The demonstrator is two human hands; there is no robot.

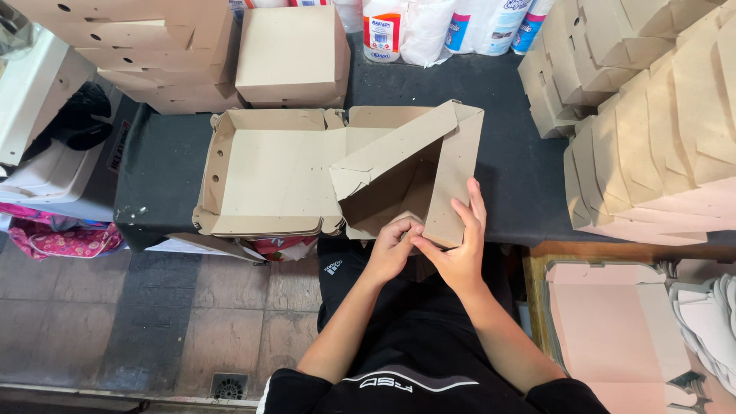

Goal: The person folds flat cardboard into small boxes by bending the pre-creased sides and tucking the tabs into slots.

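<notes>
box in hand: a half-folded brown cardboard box (406, 172) is being worked at the near edge of the dark tabletop (521, 192), just ahead of the body, with part of it hanging over that edge.
side flap: the long flap (452, 184) runs away from the body, near end at the fingers, far end up by the box's back corner.
right hand (460, 249): laid flat along the flap's near end, fingers mostly straight and spread, thumb tucked under, so the flap is pinched rather than gripped.
left hand (391, 249): curled tight, fingertips closed on the box's near corner right next to the right thumb. The two hands are touching.
nearer hand: pretty much a tie, but the flap is covered by the right.
neighbours: an opened flat box (264, 172) sits just left, folded boxes (652, 130) are stacked to the right.
</notes>
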